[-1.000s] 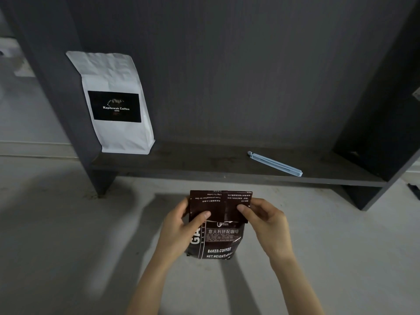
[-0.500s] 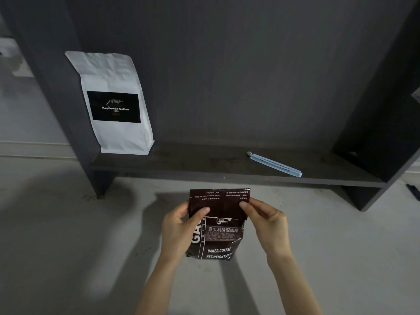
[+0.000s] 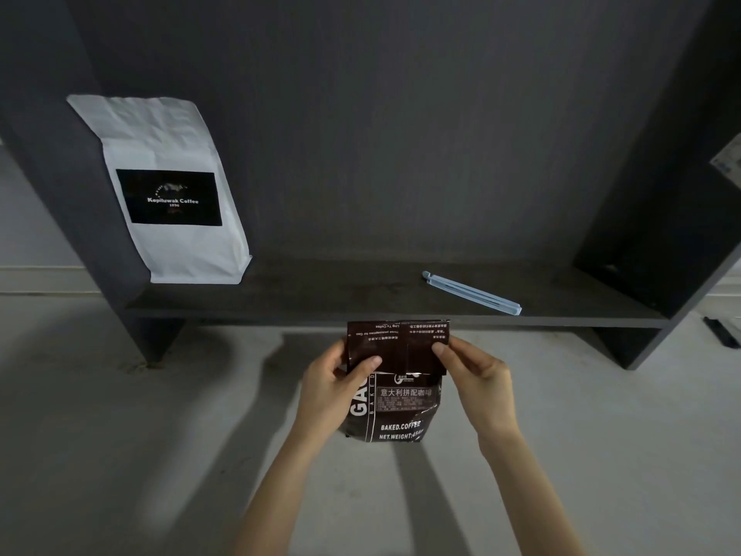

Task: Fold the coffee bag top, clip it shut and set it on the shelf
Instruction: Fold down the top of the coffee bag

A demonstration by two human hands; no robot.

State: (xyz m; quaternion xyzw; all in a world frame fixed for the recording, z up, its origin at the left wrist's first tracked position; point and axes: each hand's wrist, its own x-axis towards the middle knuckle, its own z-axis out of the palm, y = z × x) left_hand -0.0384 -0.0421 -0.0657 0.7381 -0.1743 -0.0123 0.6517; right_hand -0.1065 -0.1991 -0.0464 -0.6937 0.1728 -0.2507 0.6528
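Observation:
A dark brown coffee bag (image 3: 401, 411) with white lettering hangs upright in front of the shelf, its top folded forward and down into a flap with upside-down print. My left hand (image 3: 337, 391) grips the bag's left side with the thumb pressed on the flap. My right hand (image 3: 479, 379) pinches the flap's right edge. A light blue bag clip (image 3: 471, 292) lies flat on the dark shelf board (image 3: 341, 298), to the right and beyond the bag, touched by neither hand.
A white coffee bag (image 3: 172, 194) with a black label leans in the shelf's left corner. Dark side panels close the shelf at left and right (image 3: 657, 218). Pale grey floor (image 3: 100, 435) lies below the shelf. A small dark object (image 3: 721, 331) lies on the floor at far right.
Both hands have raised the brown bag slightly toward the shelf edge. The fold is held the same way. The clip has not moved.

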